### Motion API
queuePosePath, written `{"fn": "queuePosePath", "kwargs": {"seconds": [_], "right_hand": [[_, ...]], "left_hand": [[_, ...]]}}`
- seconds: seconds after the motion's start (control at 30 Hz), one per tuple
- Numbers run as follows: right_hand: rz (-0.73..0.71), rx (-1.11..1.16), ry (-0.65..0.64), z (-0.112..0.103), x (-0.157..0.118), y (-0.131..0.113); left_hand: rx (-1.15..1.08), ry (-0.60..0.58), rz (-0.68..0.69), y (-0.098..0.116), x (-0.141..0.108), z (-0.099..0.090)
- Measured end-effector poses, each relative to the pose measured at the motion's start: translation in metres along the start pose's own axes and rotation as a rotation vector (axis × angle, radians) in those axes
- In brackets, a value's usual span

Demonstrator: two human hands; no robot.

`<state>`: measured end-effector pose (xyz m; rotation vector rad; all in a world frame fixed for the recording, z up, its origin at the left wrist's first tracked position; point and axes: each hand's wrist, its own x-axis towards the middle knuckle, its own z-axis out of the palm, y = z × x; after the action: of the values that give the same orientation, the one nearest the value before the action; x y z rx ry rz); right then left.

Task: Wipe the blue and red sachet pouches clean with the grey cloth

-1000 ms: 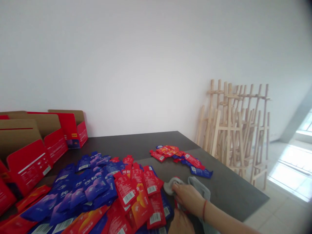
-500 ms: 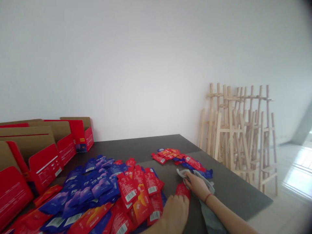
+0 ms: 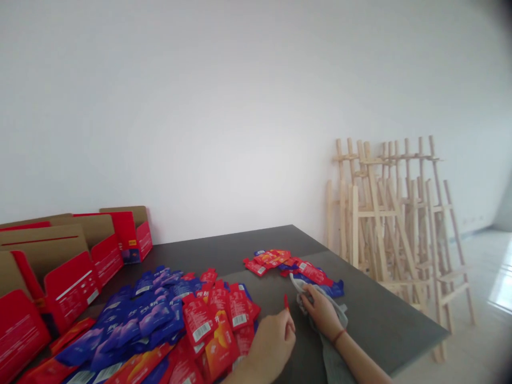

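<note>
My left hand (image 3: 276, 338) is closed on a red sachet (image 3: 286, 302); only its narrow edge sticks up past the fingertips. Bunched in my right hand (image 3: 320, 312) is a grey cloth (image 3: 336, 354), with a pale edge looping above the fingers and the rest hanging toward the table's front. The two hands are apart, a small gap of dark tabletop between them. Left of my left hand lies a large heap of red sachets (image 3: 224, 341) and blue sachets (image 3: 150, 314). Beyond my right hand is a smaller mixed pile of sachets (image 3: 272, 258).
Open red cardboard boxes (image 3: 72, 285) with brown insides line the left side of the dark table (image 3: 224, 240). The table's right edge slants down past my right arm. Several wooden easels (image 3: 376, 213) lean against the white wall beyond it.
My left hand has lifted the red sachet and turned it edge-on, moving slightly left. My right hand keeps hold of the cloth. The whole view has shifted a little.
</note>
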<state>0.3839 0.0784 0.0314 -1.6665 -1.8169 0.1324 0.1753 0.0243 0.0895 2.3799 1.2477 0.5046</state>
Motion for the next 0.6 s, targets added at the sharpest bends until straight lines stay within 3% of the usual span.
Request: {"fn": "queuePosePath", "kwargs": {"seconds": [0.1, 0.2, 0.37, 0.5, 0.6], "right_hand": [[-0.056, 0.045, -0.051, 0.001, -0.003, -0.003], [-0.129, 0.054, -0.136, 0.001, -0.004, -0.007], [-0.142, 0.031, -0.198, -0.011, -0.001, -0.019], [-0.227, 0.021, -0.293, -0.02, -0.015, -0.049], [-0.351, -0.074, -0.428, -0.011, -0.032, -0.08]], "left_hand": [[-0.28, -0.105, -0.129, -0.013, -0.019, 0.01], [-0.193, -0.229, -0.078, -0.022, -0.035, 0.013], [0.417, -0.049, 0.317, -0.038, -0.042, 0.025], [0.76, 0.052, 0.508, -0.065, -0.036, 0.07], [0.798, 0.172, 0.594, -0.078, -0.032, 0.105]]}}
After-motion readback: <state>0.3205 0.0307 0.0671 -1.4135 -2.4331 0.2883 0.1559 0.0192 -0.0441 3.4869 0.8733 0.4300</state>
